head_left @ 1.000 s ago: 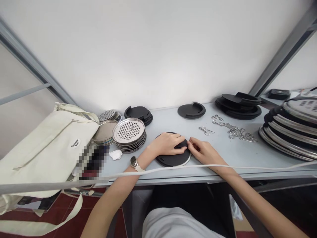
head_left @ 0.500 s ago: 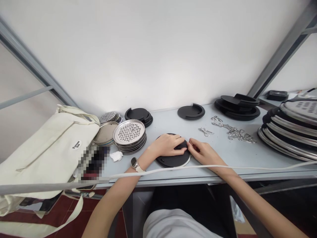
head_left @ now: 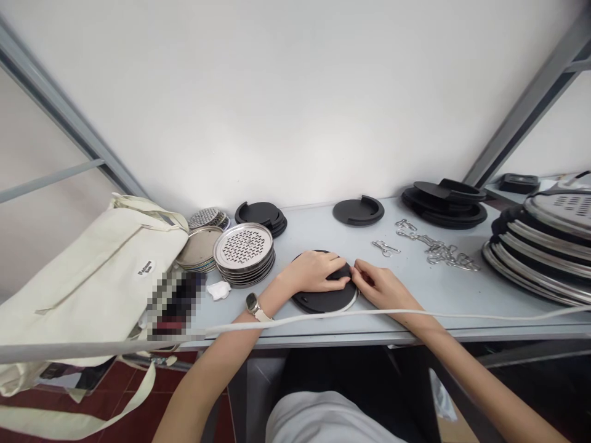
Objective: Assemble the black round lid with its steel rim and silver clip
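Observation:
A round black disc [head_left: 318, 302] lies on the table near its front edge, with a thin pale rim showing at its lower right. My left hand [head_left: 321, 272] lies across the disc from the left, its fingers closed on a raised black part on top. At the disc's right edge my right hand [head_left: 373, 282] is closed in a pinch with its fingertips against the rim. Whatever sits between those fingertips is hidden. Left of the disc stands a stack of perforated round metal plates [head_left: 244, 247].
Metal clips [head_left: 446, 252] lie in a heap to the right. Black round holders [head_left: 358, 211] sit along the wall. A tall stack of larger discs [head_left: 545, 246] stands at far right, a cream bag [head_left: 96, 271] at left. A white cable [head_left: 323, 315] crosses in front.
The view has shifted very slightly. Both hands keep the same place and grip on the disc, with no clear movement.

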A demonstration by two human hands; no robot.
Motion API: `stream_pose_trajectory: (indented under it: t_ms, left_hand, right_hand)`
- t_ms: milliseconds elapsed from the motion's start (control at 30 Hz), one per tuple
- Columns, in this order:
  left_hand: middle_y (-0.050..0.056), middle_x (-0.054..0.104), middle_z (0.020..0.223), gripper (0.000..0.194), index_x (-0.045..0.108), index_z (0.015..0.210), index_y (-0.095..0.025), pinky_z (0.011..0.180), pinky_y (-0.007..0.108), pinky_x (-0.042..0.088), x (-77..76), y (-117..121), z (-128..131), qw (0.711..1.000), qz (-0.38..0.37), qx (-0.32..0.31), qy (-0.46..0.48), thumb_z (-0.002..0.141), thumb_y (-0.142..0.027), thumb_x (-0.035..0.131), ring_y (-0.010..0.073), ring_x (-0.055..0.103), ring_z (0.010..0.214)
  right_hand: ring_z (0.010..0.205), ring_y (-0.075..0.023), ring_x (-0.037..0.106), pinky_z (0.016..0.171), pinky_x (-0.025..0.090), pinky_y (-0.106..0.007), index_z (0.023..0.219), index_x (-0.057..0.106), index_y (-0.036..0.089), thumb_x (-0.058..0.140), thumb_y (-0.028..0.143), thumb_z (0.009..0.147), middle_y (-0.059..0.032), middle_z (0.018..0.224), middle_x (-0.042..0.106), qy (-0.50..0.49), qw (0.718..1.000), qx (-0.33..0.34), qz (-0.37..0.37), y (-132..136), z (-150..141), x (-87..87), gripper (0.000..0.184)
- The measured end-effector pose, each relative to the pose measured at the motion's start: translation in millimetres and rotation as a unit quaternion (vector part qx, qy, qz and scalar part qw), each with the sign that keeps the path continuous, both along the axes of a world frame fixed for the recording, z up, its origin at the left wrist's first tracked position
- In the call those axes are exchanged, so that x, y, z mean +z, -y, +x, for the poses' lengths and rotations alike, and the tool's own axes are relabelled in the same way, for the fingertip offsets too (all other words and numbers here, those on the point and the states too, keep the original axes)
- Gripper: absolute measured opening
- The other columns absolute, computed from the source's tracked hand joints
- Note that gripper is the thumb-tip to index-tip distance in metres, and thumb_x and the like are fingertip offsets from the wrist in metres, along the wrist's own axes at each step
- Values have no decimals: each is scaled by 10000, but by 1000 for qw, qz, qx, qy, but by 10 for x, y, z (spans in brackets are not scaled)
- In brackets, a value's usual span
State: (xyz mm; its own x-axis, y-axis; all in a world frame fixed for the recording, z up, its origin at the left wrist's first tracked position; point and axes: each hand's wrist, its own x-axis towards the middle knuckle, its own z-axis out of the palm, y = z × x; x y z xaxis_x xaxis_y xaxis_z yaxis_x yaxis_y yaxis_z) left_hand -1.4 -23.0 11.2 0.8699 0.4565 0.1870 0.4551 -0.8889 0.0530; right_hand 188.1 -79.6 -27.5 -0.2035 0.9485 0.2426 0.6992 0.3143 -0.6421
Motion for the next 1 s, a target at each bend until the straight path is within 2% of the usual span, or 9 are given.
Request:
stream_pose_trajectory:
  t_ms: [1000]
  left_hand:
    - [42,629,861,251,545,926,-182,650,273,434,-5,4,7,1000,18,0,-10,923,-409,438,184,622,766]
  right_hand:
    - [472,-99,361,496,283,-223,662,359,223,385,350,897,60,522,396,26,1000,-3,-8,-15,2,1,268]
